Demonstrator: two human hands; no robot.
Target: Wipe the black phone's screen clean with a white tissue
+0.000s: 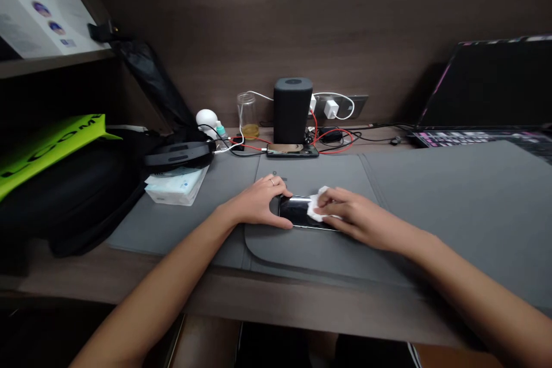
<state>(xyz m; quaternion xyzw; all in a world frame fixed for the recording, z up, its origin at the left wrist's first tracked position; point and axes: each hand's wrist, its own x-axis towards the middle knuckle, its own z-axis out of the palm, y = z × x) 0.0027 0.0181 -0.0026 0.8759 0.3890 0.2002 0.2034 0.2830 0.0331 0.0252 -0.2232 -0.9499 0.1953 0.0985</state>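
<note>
A black phone [297,211] lies flat, screen up, on a grey desk mat [431,201]. My left hand [259,204] curls around the phone's left end and grips it; a ring shows on one finger. My right hand [349,213] rests on the phone's right half, its fingers pinched on a small crumpled white wipe [318,207] that presses on the screen.
A second phone [292,150] lies further back before a dark cylindrical speaker [292,109], with red and white cables and a glass jar [247,115]. A tissue pack [176,186], black bag [73,195] and green bag sit left. A laptop [487,92] stands at the right.
</note>
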